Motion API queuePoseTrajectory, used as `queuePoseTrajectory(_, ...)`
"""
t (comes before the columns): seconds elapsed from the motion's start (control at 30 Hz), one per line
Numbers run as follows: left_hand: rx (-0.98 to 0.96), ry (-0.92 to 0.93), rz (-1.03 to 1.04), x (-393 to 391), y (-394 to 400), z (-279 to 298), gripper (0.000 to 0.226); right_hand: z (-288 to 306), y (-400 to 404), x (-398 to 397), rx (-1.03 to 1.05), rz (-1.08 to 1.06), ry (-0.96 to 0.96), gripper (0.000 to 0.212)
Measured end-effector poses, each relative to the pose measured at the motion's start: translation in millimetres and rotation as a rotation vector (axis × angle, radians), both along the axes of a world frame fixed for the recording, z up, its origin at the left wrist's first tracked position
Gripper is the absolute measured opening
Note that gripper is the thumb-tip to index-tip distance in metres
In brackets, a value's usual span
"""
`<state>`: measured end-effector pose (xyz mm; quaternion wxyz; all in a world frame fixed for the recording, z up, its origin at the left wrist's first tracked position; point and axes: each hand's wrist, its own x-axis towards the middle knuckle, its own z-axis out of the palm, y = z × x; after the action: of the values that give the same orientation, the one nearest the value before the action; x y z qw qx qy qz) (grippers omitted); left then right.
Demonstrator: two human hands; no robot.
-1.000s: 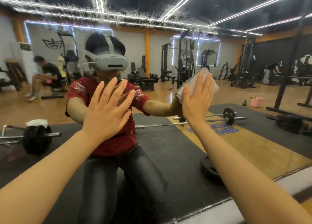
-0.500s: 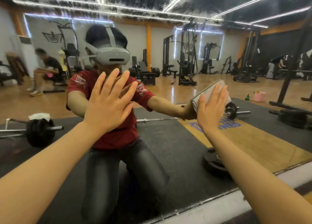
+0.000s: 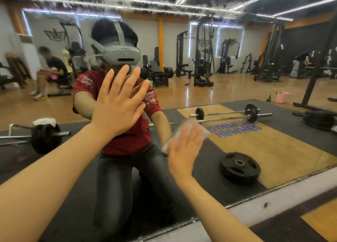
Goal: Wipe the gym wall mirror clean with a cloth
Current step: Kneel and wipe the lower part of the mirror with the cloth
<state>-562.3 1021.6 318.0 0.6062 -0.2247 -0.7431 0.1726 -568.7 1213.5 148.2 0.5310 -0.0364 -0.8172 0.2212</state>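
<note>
Under the right hand (image 3: pixel 184 148), whose flat fingers press it to the glass, lies the folded white cloth (image 3: pixel 184 132), blurred with motion. A second ago that hand and cloth were higher up the gym wall mirror (image 3: pixel 237 88), level with the left hand (image 3: pixel 118 110); they have swept downward, so a stroke is probably under way with a foamy band still unwiped far above both hands. The left hand stays spread, palm braced on the mirror. Right of the cloth, reflected blue floor lettering reads backwards and cannot be made out.
</note>
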Motion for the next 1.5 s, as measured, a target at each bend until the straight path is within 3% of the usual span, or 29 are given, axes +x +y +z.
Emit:
queuePoseTrajectory(0.1, 0.002, -0.003, -0.016, 0, -2, 0, 0.056, 2, -46, 5, 0.421, 0.156, 0.046, 0.083)
queuePoseTrajectory(0.2, -0.001, 0.001, -0.021, 0, -3, 1, 0.056, -5, -37, -3, 0.495, 0.132, 0.064, 0.083)
queuePoseTrajectory(0.3, -0.005, 0.032, -0.022, -1, -3, 0, 0.055, -17, 4, -9, 0.338, 0.027, 0.011, 0.078)
queuePoseTrajectory(0.47, 0.001, 0.037, -0.016, -3, -1, -1, 0.056, -24, 90, -14, -0.402, -0.066, -0.141, 0.067)
queuePoseTrajectory(0.57, 0.003, 0.033, -0.024, -3, -1, 0, 0.055, -8, 111, -17, -0.641, -0.085, -0.160, 0.062)
queuePoseTrajectory(0.8, -0.007, 0.048, -0.019, -4, -1, -1, 0.055, 67, 141, -28, -0.428, -0.047, -0.038, 0.069)
queuePoseTrajectory(1.07, -0.010, 0.046, -0.014, 0, -1, 0, 0.055, 0, 144, -20, -0.573, -0.064, -0.123, 0.072)
queuePoseTrajectory(1.17, -0.011, 0.049, -0.001, 1, -2, -1, 0.056, 1, 151, -24, -0.571, -0.093, -0.161, 0.072)
queuePoseTrajectory(1.4, -0.011, 0.048, -0.002, -2, -1, -1, 0.056, 9, 139, -25, -0.355, -0.016, -0.061, 0.072)
queuePoseTrajectory(1.5, -0.012, 0.047, 0.002, -2, -2, -1, 0.056, -26, 125, -22, -0.505, -0.024, -0.106, 0.074)
